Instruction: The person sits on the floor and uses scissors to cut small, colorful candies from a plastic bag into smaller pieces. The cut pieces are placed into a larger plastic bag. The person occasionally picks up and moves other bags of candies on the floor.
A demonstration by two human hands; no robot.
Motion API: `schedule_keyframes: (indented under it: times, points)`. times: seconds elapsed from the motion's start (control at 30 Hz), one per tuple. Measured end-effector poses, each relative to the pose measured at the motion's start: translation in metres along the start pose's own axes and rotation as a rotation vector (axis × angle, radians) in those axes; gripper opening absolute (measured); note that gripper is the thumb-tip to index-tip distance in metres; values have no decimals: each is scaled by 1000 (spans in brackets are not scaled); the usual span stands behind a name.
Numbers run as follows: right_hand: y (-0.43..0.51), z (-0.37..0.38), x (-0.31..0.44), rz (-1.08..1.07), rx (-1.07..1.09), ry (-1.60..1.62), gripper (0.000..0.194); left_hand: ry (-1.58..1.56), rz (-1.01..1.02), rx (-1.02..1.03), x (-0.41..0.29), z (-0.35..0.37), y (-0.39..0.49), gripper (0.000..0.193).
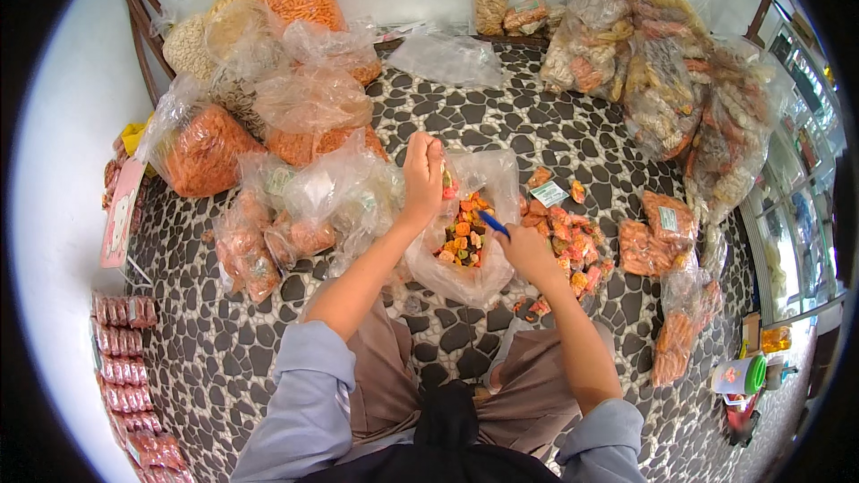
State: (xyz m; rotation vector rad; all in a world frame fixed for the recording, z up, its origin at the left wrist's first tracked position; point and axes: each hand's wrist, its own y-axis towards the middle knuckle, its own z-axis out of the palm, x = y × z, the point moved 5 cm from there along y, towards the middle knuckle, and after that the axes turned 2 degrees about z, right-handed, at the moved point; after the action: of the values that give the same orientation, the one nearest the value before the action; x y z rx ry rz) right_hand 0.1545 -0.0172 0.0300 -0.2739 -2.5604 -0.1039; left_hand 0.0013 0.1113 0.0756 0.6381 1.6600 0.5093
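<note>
On the floor before me, a large clear plastic bag [493,282] lies with its mouth spread wide, holding colourful crackers [463,241] in orange, yellow, pink and dark green. My left hand [421,178] is raised over the bag's far left side, fingers closed on what looks like a small clear bag [448,181] with a few crackers in it. A blue handle [493,223] is gripped in my right hand [530,251], above the bag's right side. The handle's far end points into the crackers, and I cannot tell what tool it is.
Packed cracker packets [570,241] lie heaped right of the bag, with a printed label card [549,194] on top. Big snack bags [208,147] crowd the left, others [661,74] the far right. Packets [124,369] line the left wall. A green-lidded container [738,376] stands right.
</note>
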Motion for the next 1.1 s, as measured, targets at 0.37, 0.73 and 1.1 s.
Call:
schedule_keyframes:
  times: [0.37, 0.73, 1.1]
  points:
    - [30, -3, 11, 128, -50, 656, 25, -282, -238, 275, 4, 36, -40, 25]
    - [30, -20, -8, 60, -212, 471, 21, 372, 703, 559, -35, 24, -30, 18]
    - [39, -13, -29, 97, -186, 362, 20, 310, 671, 654, -29, 16, -38, 19]
